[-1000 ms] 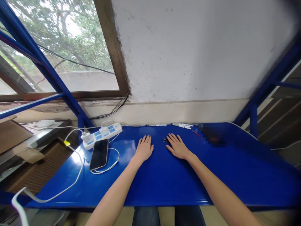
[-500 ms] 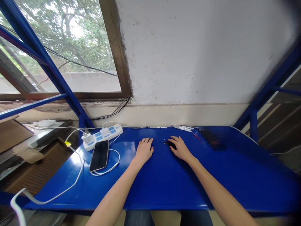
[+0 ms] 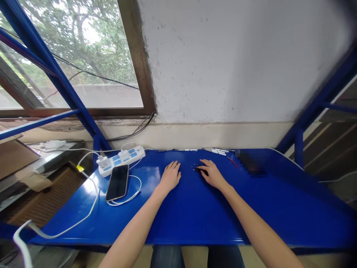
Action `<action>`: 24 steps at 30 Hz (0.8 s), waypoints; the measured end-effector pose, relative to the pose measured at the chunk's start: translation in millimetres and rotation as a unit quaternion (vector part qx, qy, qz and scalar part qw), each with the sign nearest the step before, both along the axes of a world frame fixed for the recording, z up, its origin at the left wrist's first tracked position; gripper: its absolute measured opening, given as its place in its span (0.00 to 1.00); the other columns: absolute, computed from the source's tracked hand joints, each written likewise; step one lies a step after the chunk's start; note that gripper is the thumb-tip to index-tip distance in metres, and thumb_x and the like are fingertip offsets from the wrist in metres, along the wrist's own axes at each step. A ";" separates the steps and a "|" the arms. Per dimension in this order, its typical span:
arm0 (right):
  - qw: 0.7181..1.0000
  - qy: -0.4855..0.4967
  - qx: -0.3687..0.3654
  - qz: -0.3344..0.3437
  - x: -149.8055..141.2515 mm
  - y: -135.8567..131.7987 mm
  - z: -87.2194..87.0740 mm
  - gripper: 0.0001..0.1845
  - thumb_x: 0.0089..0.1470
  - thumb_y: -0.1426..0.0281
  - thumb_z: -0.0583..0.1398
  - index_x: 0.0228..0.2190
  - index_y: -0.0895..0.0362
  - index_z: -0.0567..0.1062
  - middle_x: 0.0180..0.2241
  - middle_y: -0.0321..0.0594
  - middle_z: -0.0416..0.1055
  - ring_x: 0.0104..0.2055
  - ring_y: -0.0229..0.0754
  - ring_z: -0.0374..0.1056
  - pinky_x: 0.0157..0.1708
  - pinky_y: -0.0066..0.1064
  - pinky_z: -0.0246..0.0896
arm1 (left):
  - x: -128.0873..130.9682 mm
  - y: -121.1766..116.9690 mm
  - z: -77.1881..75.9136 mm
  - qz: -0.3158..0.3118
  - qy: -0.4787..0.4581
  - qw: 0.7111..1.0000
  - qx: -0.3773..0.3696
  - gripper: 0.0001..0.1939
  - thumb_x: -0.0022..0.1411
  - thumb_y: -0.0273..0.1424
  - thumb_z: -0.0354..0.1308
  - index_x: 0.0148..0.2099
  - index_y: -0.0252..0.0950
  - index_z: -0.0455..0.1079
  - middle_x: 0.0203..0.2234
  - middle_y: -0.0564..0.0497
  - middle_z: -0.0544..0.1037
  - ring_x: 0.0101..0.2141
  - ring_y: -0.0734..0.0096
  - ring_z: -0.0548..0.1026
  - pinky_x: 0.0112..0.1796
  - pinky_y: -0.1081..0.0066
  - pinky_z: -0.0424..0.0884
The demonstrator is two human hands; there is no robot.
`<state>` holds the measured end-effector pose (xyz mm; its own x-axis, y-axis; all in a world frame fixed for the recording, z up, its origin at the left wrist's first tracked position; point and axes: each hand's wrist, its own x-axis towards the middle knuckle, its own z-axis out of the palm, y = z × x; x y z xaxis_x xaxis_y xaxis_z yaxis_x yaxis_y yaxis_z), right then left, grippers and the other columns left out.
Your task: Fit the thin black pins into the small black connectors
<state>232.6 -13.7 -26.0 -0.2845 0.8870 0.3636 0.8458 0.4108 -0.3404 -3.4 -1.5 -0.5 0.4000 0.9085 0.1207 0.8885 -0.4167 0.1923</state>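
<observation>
Blue surface (image 3: 192, 212) below pale wall (image 3: 223, 67): left hand (image 3: 169, 178) flat, fingers slightly parted; right hand (image 3: 213, 176) curled over small dark items (image 3: 197, 169), just below and right of frame centre, pinch unclear; probably light, stiff, slide-prone, best gripped mid-length

On the table (image 3: 192, 216), the phone (image 3: 117, 182) lies left of both hands (image 3: 170, 176).

Daylight comes in at the window (image 3: 103, 95), beyond and left of the left hand (image 3: 169, 176), the sky (image 3: 90, 33) burnt white. Glare whitens the tabletop (image 3: 192, 212) to that hand's left. Rightward of the right hand (image 3: 214, 176) I see a pixelated patch (image 3: 252, 163), then dim, blurry edges.
</observation>
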 end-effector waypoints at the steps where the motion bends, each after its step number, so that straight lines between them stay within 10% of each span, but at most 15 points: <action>1: 1.000 0.004 0.009 -0.003 0.2 0.3 0.4 0.17 0.57 0.74 0.53 0.44 0.55 0.77 0.57 0.45 0.63 0.60 0.50 0.57 0.62 0.51 0.45 | 0.2 -0.1 0.1 0.000 0.001 1.000 -0.001 0.25 0.65 0.28 0.45 0.64 0.29 0.57 0.62 0.40 0.58 0.62 0.57 0.56 0.60 0.57 0.55; 24: 0.999 0.027 -0.013 -0.026 0.7 3.3 1.3 0.16 0.53 0.78 0.55 0.43 0.57 0.73 0.41 0.44 0.72 0.44 0.46 0.64 0.45 0.37 0.59 | -1.8 2.0 2.4 0.011 -0.035 0.999 0.035 0.23 0.61 0.21 0.46 0.57 0.30 0.65 0.49 0.43 0.73 0.48 0.60 0.68 0.50 0.64 0.65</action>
<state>233.3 -10.3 -24.8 -0.2181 0.9093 0.3545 0.8460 0.3572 -0.3959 -5.2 0.4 1.9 0.3683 0.9055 0.2109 0.8830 -0.4117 0.2256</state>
